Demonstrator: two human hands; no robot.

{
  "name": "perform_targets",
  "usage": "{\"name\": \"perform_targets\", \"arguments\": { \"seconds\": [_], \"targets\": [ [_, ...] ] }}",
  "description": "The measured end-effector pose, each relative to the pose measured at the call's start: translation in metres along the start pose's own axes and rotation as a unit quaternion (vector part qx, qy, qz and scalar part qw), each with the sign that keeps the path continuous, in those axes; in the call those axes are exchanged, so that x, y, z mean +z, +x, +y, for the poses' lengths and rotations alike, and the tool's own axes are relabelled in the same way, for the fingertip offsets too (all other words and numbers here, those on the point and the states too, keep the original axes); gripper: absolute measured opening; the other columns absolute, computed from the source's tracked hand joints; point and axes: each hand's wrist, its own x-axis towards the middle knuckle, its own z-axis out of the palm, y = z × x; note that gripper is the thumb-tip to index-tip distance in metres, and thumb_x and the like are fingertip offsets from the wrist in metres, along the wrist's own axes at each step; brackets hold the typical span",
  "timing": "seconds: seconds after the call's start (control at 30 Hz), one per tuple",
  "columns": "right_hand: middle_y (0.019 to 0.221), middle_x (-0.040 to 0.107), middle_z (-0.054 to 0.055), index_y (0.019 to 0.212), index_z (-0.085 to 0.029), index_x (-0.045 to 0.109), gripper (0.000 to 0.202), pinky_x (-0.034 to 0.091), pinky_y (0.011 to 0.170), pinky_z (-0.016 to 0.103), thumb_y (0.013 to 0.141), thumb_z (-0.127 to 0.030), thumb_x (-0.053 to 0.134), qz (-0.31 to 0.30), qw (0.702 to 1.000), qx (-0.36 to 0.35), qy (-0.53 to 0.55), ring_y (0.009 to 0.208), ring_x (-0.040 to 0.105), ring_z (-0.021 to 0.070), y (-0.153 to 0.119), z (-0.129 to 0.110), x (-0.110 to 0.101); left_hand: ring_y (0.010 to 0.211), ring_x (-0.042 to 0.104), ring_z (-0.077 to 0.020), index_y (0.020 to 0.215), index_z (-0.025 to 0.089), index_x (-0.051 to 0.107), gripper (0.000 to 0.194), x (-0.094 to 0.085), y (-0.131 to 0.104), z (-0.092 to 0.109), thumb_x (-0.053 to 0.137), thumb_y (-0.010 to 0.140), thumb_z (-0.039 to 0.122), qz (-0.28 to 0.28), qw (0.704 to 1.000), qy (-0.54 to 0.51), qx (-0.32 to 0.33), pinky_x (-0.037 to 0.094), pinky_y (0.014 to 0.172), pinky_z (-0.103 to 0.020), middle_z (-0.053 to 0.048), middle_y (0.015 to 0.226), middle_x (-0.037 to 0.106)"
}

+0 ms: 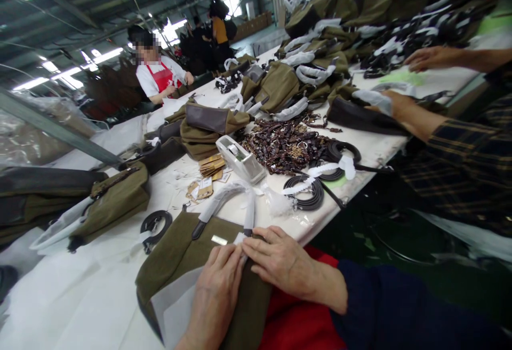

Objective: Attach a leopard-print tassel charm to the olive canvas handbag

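An olive-green bag lies on the table right before me, its handle wrapped in white and arching away. My left hand rests over the bag, fingertips pressed together on a small white piece of wrapping near the handle's right end. From the right, my right hand meets it there, its fingers closed on the same spot. What lies under the fingertips is partly hidden. A white sheet shows beside my left wrist. A small metal plate is fixed to the bag's front.
Beyond the bag stand a white tape dispenser, tan tags, a heap of brown beaded chains and coiled black straps. Olive bags pile up behind. A co-worker's plaid sleeve is at right; another person stands opposite.
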Motion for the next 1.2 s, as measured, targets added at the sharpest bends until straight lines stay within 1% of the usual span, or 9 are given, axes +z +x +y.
{"name": "perform_targets", "arguments": {
  "seconds": [0.13, 0.37, 0.53, 0.67, 0.73, 0.87, 0.93, 1.03, 1.2],
  "targets": [
    [0.137, 0.059, 0.001, 0.133, -0.019, 0.052, 0.037, 0.033, 0.103, 0.044, 0.102, -0.037, 0.044, -0.003, 1.0, 0.005, -0.009, 0.131, 0.041, 0.0266, -0.002, 0.001, 0.0, 0.107, 0.056, -0.0311, 0.125, 0.012, 0.058, 0.035, -0.002, -0.012, -0.005, 0.057, 0.093, 0.026, 0.001, 0.996, 0.077, 0.044, 0.057, 0.087, -0.051, -0.013, 0.122, 0.064],
    [0.131, 0.061, 0.004, 0.127, -0.019, 0.055, 0.032, 0.033, 0.101, 0.046, 0.101, -0.035, 0.046, -0.013, 1.0, -0.001, -0.017, 0.129, 0.041, 0.0281, 0.008, 0.004, -0.005, 0.097, 0.061, -0.025, 0.111, 0.007, 0.066, 0.025, 0.007, -0.007, -0.015, 0.048, 0.095, 0.013, 0.042, 0.987, 0.118, 0.101, 0.059, 0.085, -0.038, -0.013, 0.109, 0.07],
    [0.117, 0.066, 0.006, 0.116, -0.016, 0.06, 0.025, 0.037, 0.1, 0.045, 0.099, -0.03, 0.048, -0.035, 0.999, -0.024, -0.016, 0.123, 0.046, 0.0289, 0.02, 0.006, -0.009, 0.097, 0.063, -0.0226, 0.106, 0.007, 0.068, 0.027, 0.007, -0.001, -0.015, 0.043, 0.097, 0.011, 0.07, 0.983, 0.136, 0.1, 0.057, 0.087, -0.035, -0.012, 0.105, 0.072],
    [0.122, 0.064, 0.008, 0.116, -0.017, 0.062, 0.027, 0.041, 0.1, 0.039, 0.097, -0.034, 0.054, -0.016, 0.998, -0.049, 0.047, 0.117, 0.051, 0.0247, 0.032, 0.024, -0.029, 0.097, 0.064, -0.0208, 0.106, 0.011, 0.068, 0.034, 0.015, -0.005, -0.021, 0.035, 0.101, 0.014, 0.097, 0.975, 0.155, 0.123, 0.056, 0.085, -0.034, -0.009, 0.106, 0.073],
    [0.122, 0.064, 0.009, 0.118, -0.017, 0.063, 0.028, 0.042, 0.099, 0.035, 0.098, -0.034, 0.053, 0.049, 0.994, -0.011, 0.098, 0.113, 0.054, 0.0214, 0.046, 0.044, -0.047, 0.098, 0.065, -0.0205, 0.107, 0.012, 0.068, 0.036, 0.019, -0.007, -0.025, 0.032, 0.102, 0.017, 0.113, 0.97, 0.17, 0.135, 0.055, 0.085, -0.033, -0.007, 0.107, 0.073],
    [0.098, 0.068, 0.005, 0.106, -0.016, 0.068, 0.022, 0.044, 0.079, 0.026, 0.097, -0.029, 0.053, 0.163, 0.96, 0.166, 0.154, 0.088, 0.059, 0.015, 0.093, 0.096, -0.075, 0.097, 0.066, -0.0207, 0.107, 0.013, 0.068, 0.037, 0.027, -0.01, -0.032, 0.032, 0.102, 0.019, 0.136, 0.961, 0.189, 0.151, 0.054, 0.084, -0.033, -0.005, 0.107, 0.074],
    [0.09, 0.066, 0.004, 0.098, -0.015, 0.07, 0.019, 0.041, 0.073, 0.024, 0.093, -0.026, 0.055, 0.161, 0.95, 0.231, 0.137, 0.082, 0.056, 0.0141, 0.117, 0.122, -0.079, 0.097, 0.067, -0.0206, 0.109, 0.014, 0.068, 0.035, 0.03, -0.012, -0.035, 0.033, 0.102, 0.018, 0.127, 0.96, 0.194, 0.155, 0.054, 0.083, -0.032, -0.004, 0.108, 0.074],
    [0.071, 0.061, 0.001, 0.075, -0.013, 0.069, 0.025, 0.035, 0.064, 0.024, 0.09, -0.028, 0.056, 0.121, 0.949, 0.26, 0.131, 0.069, 0.05, 0.0128, 0.146, 0.15, -0.072, 0.1, 0.066, -0.0205, 0.114, 0.014, 0.066, 0.033, 0.035, -0.015, -0.038, 0.035, 0.101, 0.018, 0.106, 0.963, 0.198, 0.148, 0.055, 0.084, -0.031, -0.004, 0.111, 0.073],
    [0.048, 0.046, -0.004, 0.058, -0.012, 0.065, 0.025, 0.023, 0.052, 0.025, 0.078, -0.027, 0.065, 0.075, 0.935, 0.303, 0.167, 0.051, 0.037, 0.0092, 0.17, 0.162, -0.056, 0.099, 0.066, -0.0213, 0.112, 0.012, 0.065, 0.035, 0.04, -0.015, -0.036, 0.032, 0.101, 0.015, 0.134, 0.963, 0.19, 0.133, 0.055, 0.085, -0.034, -0.007, 0.108, 0.073]
  ]
}}
